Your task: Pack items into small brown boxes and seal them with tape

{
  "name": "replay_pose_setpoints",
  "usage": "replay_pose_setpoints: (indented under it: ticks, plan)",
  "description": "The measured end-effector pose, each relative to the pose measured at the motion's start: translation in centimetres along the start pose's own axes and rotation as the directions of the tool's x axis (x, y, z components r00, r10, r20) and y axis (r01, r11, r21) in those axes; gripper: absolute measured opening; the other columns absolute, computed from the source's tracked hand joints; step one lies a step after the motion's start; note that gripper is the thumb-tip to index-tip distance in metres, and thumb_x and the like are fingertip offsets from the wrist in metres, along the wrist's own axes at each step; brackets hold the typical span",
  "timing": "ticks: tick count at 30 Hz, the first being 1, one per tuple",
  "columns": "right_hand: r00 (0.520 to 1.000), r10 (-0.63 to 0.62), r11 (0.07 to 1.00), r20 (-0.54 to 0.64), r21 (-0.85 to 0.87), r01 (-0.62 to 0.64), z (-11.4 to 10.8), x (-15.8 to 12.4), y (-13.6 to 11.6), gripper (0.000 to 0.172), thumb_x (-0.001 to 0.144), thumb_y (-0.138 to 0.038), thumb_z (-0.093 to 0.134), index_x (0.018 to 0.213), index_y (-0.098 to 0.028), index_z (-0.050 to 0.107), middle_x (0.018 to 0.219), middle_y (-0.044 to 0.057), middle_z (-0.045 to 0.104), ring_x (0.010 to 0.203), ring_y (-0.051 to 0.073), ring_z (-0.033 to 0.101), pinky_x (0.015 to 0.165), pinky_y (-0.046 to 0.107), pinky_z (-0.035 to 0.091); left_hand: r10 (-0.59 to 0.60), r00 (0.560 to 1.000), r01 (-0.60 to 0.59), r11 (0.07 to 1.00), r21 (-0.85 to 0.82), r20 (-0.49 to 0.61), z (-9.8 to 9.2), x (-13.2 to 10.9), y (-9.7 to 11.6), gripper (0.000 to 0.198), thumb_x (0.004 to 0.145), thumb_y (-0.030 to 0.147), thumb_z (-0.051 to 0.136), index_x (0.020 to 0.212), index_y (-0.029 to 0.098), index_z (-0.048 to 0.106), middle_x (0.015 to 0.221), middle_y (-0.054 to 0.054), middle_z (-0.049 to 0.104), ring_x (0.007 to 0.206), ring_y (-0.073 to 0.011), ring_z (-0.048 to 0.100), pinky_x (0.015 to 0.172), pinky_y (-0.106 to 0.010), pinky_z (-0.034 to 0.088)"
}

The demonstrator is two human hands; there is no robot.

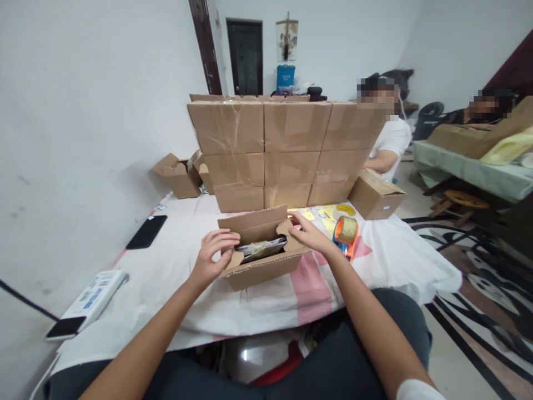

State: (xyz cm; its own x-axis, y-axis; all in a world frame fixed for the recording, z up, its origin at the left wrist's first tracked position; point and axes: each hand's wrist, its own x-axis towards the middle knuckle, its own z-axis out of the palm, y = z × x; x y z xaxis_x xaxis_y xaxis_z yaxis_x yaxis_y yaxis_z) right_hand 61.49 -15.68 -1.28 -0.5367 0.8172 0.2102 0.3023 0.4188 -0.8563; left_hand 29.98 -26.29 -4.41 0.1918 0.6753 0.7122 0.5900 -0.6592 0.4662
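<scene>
Both the left grip point(212, 253) and right grip point(308, 232) clamp an open carton point(267, 271) holding glossy contents point(264, 248).

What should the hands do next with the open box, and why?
Maybe press the short end flaps inward first. The left hand and right hand are already at the ends of the cardboard box, and its long back flap stands up, leaving the contents showing.

The bare forearms point(366, 305) are stretched forward and angled inward. The left hand point(213, 253) is held with fingers point(225, 237) extended, thumb point(225, 259) parted; the right hand point(308, 231) is turned toward it.
</scene>
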Motion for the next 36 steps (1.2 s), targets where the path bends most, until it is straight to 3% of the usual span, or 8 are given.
replay_pose_setpoints:
  ticks: [5, 11, 16, 21, 25, 30, 33, 36]
  plan:
    - [0.997, -0.036, 0.999, -0.067, 0.020, 0.037, 0.2, 0.0, 0.4, 0.055, 0.082, -0.022, 0.055, 0.137, -0.021, 0.053, 0.133, 0.010, 0.063, 0.115, 0.023, 0.061, 0.098, 0.040, 0.049, 0.005, 0.984, 0.017, 0.992, -0.122, 0.178, 0.1, 0.0, -0.1, 0.030, 0.098, 0.019, 0.045, 0.102, 0.028, 0.074, 0.111, -0.004, 0.074, 0.116, -0.0226, 0.060, 0.102, -0.046, 0.050]
    - [0.977, -0.131, 0.987, -0.170, 0.067, 0.144, 0.5, 0.0, 1.1, 0.027, 0.087, -0.030, 0.059, 0.112, -0.023, 0.068, 0.137, 0.012, 0.058, 0.125, 0.027, 0.057, 0.098, 0.042, 0.051, -0.086, 0.967, 0.135, 0.972, 0.194, -0.241, 0.2, -0.8, 0.6, 0.046, 0.090, 0.031, 0.066, 0.135, 0.026, 0.061, 0.141, -0.013, 0.055, 0.134, -0.0297, 0.047, 0.110, -0.051, 0.041]
    - [0.991, -0.134, 0.990, 0.013, 0.052, 0.133, -0.9, -1.3, 0.4, 0.022, 0.093, -0.029, 0.055, 0.098, -0.023, 0.075, 0.150, 0.008, 0.051, 0.143, 0.028, 0.043, 0.118, 0.048, 0.033, 0.005, 0.987, -0.011, 0.999, 0.039, 0.164, -0.8, -0.7, -1.0, 0.039, 0.104, 0.043, 0.039, 0.127, 0.029, 0.066, 0.118, -0.005, 0.075, 0.116, -0.0229, 0.064, 0.114, -0.049, 0.035]
    - [0.955, -0.100, 0.966, 0.278, 0.257, 0.027, -3.9, -4.1, 0.3, 0.068, 0.088, -0.039, 0.070, 0.151, -0.033, 0.046, 0.167, 0.006, 0.028, 0.152, 0.026, 0.031, 0.118, 0.046, 0.036, -0.006, 0.965, 0.027, 0.997, -0.077, 0.262, -1.3, -0.6, -1.7, 0.078, 0.096, 0.074, 0.013, 0.140, 0.029, 0.058, 0.135, -0.008, 0.068, 0.134, -0.0270, 0.055, 0.124, -0.053, 0.020]
    - [0.913, -0.109, 0.965, 0.393, 0.261, 0.003, -4.5, -5.8, 0.0, 0.108, 0.072, -0.039, 0.086, 0.160, -0.033, 0.024, 0.171, 0.005, 0.016, 0.156, 0.026, 0.020, 0.122, 0.049, 0.030, -0.007, 0.959, 0.058, 0.983, -0.172, 0.283, -1.1, -0.7, -2.0, 0.104, 0.077, 0.093, 0.010, 0.146, 0.028, 0.054, 0.139, -0.011, 0.065, 0.140, -0.0321, 0.051, 0.126, -0.056, 0.014]
    - [0.994, 0.080, 0.964, -0.072, 0.260, -0.059, 0.4, -5.3, -0.1, 0.088, 0.079, -0.038, 0.077, 0.156, -0.030, 0.036, 0.165, 0.010, 0.030, 0.152, 0.028, 0.031, 0.119, 0.047, 0.036, -0.201, 0.961, 0.242, 0.943, -0.227, 0.193, 0.1, -0.9, -1.5, 0.089, 0.087, 0.073, 0.055, 0.159, 0.028, 0.028, 0.154, -0.016, 0.049, 0.149, -0.0332, 0.038, 0.123, -0.060, 0.023]
    - [0.957, 0.164, 0.930, -0.240, 0.362, -0.068, 3.0, -4.5, 0.2, 0.077, 0.077, -0.033, 0.071, 0.149, -0.027, 0.044, 0.158, 0.011, 0.041, 0.142, 0.028, 0.044, 0.113, 0.045, 0.043, -0.203, 0.970, 0.225, 0.959, -0.170, 0.136, 0.8, -0.9, -0.4, 0.046, 0.096, 0.046, 0.057, 0.137, 0.027, 0.059, 0.159, -0.012, 0.044, 0.155, -0.0305, 0.025, 0.121, -0.058, 0.031]
    - [0.956, 0.174, 0.903, -0.238, 0.426, -0.058, 3.5, -4.2, 0.3, 0.083, 0.070, -0.027, 0.070, 0.149, -0.028, 0.043, 0.158, 0.009, 0.041, 0.142, 0.027, 0.043, 0.114, 0.042, 0.041, -0.034, 0.987, 0.043, 0.997, -0.057, 0.158, 1.0, -0.7, 0.7, 0.022, 0.095, 0.039, 0.059, 0.106, 0.026, 0.072, 0.136, -0.010, 0.067, 0.148, -0.0299, 0.039, 0.121, -0.062, 0.028]
